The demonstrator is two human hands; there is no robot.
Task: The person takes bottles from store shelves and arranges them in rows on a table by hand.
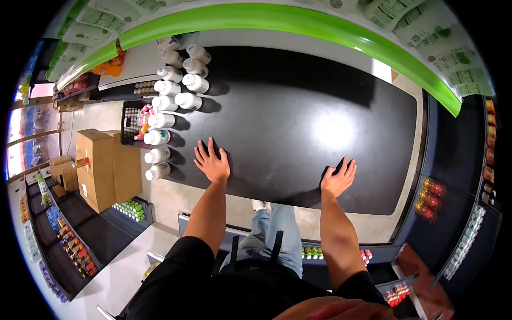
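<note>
My left hand (213,162) lies on the black tabletop (266,101) near its front edge, fingers spread and holding nothing. Farther right, my right hand (338,178) also rests on the table, its thumb apart from the fingers and nothing in it. Several white bottles with white caps stand in two uneven rows along the left end of the table. Nearest to my left hand among them are a front bottle (158,171) and another bottle (188,101) farther back. Each hand is apart from the bottles.
Left of the table, a black basket (129,124) holds small red packages, and brown cardboard boxes (98,165) stand on the floor side. Above the far side runs a shelf with a green edge (277,20) and white bags. Stocked shelves (453,160) flank the right.
</note>
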